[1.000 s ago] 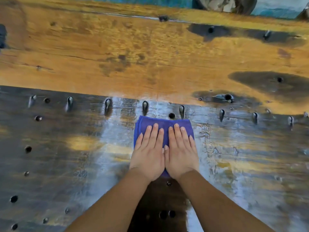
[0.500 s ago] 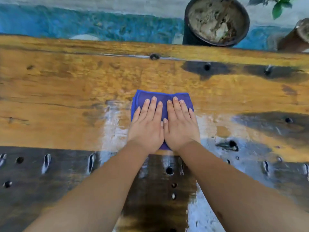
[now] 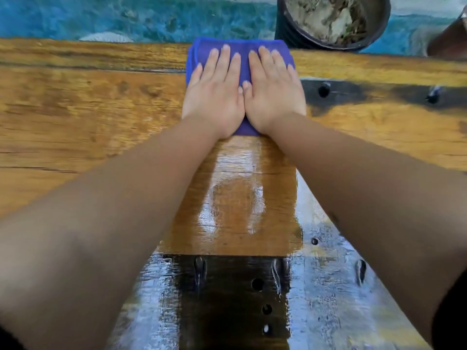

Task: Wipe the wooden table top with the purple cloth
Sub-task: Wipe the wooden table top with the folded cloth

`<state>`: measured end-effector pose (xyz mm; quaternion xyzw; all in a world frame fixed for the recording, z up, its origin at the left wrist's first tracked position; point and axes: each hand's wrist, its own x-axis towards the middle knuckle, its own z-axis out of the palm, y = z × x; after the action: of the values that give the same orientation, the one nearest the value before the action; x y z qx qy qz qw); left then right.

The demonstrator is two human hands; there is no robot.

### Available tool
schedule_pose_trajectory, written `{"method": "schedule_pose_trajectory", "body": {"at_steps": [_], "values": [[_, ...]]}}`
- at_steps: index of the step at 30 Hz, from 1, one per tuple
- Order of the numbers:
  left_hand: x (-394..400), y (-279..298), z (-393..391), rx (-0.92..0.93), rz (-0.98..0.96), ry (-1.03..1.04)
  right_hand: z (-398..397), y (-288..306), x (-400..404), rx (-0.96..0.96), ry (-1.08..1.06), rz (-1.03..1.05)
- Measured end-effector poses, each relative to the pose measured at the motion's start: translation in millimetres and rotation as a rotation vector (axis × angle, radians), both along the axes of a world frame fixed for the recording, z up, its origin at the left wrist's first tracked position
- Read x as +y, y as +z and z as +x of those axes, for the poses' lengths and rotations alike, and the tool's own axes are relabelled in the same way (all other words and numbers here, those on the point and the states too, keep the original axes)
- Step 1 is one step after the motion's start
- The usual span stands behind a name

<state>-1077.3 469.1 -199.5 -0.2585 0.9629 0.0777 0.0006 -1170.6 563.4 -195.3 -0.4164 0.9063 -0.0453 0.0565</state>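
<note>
Cloth: folded purple cloth [image 3: 241, 50] lies at the far edge of the orange-brown wooden worktop [image 3: 75, 117].
Left hand [image 3: 214, 92]: flat on the cloth, fingers spread, grip not closed.
Right hand [image 3: 274, 92]: flat beside it, thumbs touching, grip likewise unclosed.
Surface: glossy wet strip [image 3: 232, 198] between the forearms.
Beyond: black round pot [image 3: 328, 21].

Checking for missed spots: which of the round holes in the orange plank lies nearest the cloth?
The hole in the black stain just right of the right hand; other holes sit much farther from the purple cloth.
</note>
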Motion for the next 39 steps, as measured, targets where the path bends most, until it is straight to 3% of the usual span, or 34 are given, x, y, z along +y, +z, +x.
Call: {"method": "schedule_pose_trajectory", "body": {"at_steps": [7, 12, 19, 32, 39], "values": [[-7, 1, -9, 0.012, -0.039, 0.016, -11, 1, -9, 0.07, 0.031, -0.024], [30, 1, 33, -0.018, -0.008, 0.02, 32, 3, 28, 0.032, 0.032, 0.008], [141, 9, 165, -0.073, 0.061, -0.003, 166, 8, 142, -0.096, -0.015, 0.053], [420, 48, 480, -0.286, 0.258, 0.002, 484, 46, 420, -0.319, -0.039, 0.196], [449, 48, 514, -0.326, 0.261, -0.003, 515, 39, 450, -0.283, 0.035, 0.215]]}}
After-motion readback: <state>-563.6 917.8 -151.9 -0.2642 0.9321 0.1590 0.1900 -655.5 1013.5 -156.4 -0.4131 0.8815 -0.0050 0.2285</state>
